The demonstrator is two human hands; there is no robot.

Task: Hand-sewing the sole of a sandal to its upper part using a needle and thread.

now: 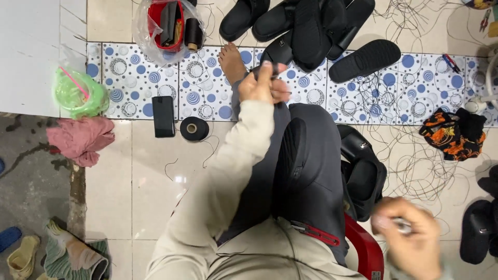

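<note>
Left hand (263, 84) was closed on a black sandal (281, 52) over the knee, just past the bare foot (232, 61). Right hand (410, 237), blurred, pinched something small and pale near the red chair (365, 249); I couldn't identify it. Black thread spool (194, 128) lay beside the phone (164, 116) on the floor (150, 181).

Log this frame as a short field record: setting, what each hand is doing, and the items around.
Setting: tiled floor, person seated on a red stool, seen from above
Left hand: gripping the end of a black sandal lying along the lap
Right hand: raised at the side, blurred, closed on a small pale item
Nearby: pile of black sandals, thread spool, phone, loose threads
</note>
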